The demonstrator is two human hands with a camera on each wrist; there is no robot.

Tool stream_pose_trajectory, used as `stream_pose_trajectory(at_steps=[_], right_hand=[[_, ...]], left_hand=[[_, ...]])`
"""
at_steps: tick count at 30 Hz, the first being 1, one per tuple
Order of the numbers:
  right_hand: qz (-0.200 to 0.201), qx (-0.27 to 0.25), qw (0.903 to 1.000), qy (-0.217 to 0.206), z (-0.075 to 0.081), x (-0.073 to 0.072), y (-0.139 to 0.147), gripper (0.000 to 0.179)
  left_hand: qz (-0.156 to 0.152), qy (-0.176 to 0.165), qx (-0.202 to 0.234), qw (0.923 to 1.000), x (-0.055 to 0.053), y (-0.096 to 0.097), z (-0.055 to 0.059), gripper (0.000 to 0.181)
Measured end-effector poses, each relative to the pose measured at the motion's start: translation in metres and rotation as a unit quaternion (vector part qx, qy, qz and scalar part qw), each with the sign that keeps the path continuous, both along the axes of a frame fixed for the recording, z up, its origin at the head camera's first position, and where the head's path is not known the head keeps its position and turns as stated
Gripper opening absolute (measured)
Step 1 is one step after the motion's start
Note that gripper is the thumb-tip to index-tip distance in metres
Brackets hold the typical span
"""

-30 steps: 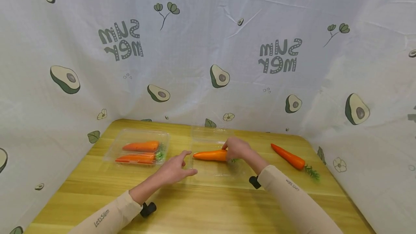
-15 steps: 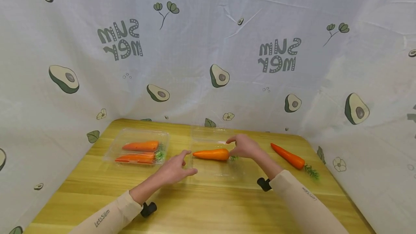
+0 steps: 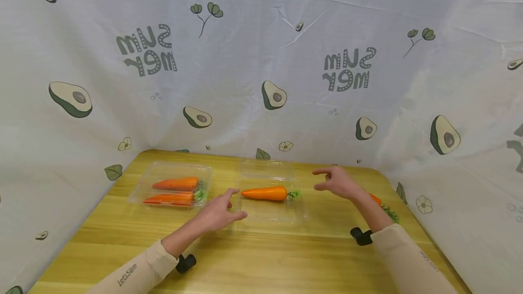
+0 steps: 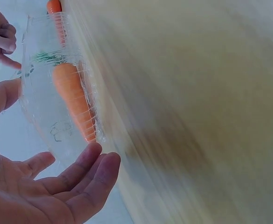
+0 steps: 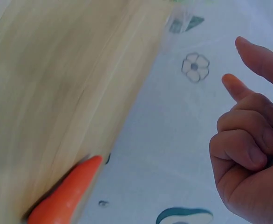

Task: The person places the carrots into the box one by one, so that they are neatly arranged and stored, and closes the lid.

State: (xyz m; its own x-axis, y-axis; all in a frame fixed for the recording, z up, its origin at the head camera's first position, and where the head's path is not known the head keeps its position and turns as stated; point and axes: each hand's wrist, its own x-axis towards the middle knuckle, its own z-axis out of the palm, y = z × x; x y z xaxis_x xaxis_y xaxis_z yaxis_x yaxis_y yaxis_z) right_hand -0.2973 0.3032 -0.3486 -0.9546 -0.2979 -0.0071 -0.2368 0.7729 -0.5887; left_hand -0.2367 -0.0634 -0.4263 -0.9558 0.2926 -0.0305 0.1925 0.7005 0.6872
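Note:
An orange carrot [image 3: 263,193] with green leaves lies in a clear plastic box [image 3: 267,212] whose lid [image 3: 267,169] is folded back toward the cloth. My left hand [image 3: 216,212] is spread at the box's left side, thumb and fingers apart around that edge and nothing gripped. In the left wrist view, its fingertips [image 4: 106,163] come close under the carrot's tip. My right hand [image 3: 339,183] hovers right of the box, empty. Its index finger and thumb point out while the other fingers curl. Another carrot [image 5: 69,196] lies on the table, largely hidden by the right forearm in the head view.
To the left stands a second clear box [image 3: 143,187] with two carrots [image 3: 175,183] inside. Wooden table [image 3: 261,262] runs under everything. A white cloth [image 3: 237,67] printed with avocados hangs along the back and sides.
My right hand has let go of the carrot in the middle box and moved off to the right, covering part of the loose carrot. The left hand has stayed where it was.

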Motion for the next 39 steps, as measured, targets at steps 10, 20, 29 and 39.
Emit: stream_pose_trajectory(at_steps=[10, 20, 29, 39], right_hand=[[-0.044, 0.016, 0.9989, 0.004, 0.000, 0.011, 0.051, 0.058], [-0.078, 0.024, 0.9967, -0.004, -0.008, 0.017, 0.091, 0.064], [-0.121, -0.009, 0.9914, -0.049, -0.017, 0.019, 0.125, 0.072], [-0.191, -0.030, 0.9765, -0.095, -0.032, 0.018, 0.149, 0.079]], left_hand=[[-0.001, -0.005, 0.003, 1.0000, -0.001, 0.000, 0.001, 0.080], [0.001, -0.005, 0.002, 1.0000, 0.001, -0.001, 0.001, 0.080], [-0.002, -0.005, 0.002, 1.0000, 0.000, 0.000, 0.001, 0.080], [-0.006, -0.009, 0.009, 0.9999, -0.001, 0.000, 0.001, 0.081]])
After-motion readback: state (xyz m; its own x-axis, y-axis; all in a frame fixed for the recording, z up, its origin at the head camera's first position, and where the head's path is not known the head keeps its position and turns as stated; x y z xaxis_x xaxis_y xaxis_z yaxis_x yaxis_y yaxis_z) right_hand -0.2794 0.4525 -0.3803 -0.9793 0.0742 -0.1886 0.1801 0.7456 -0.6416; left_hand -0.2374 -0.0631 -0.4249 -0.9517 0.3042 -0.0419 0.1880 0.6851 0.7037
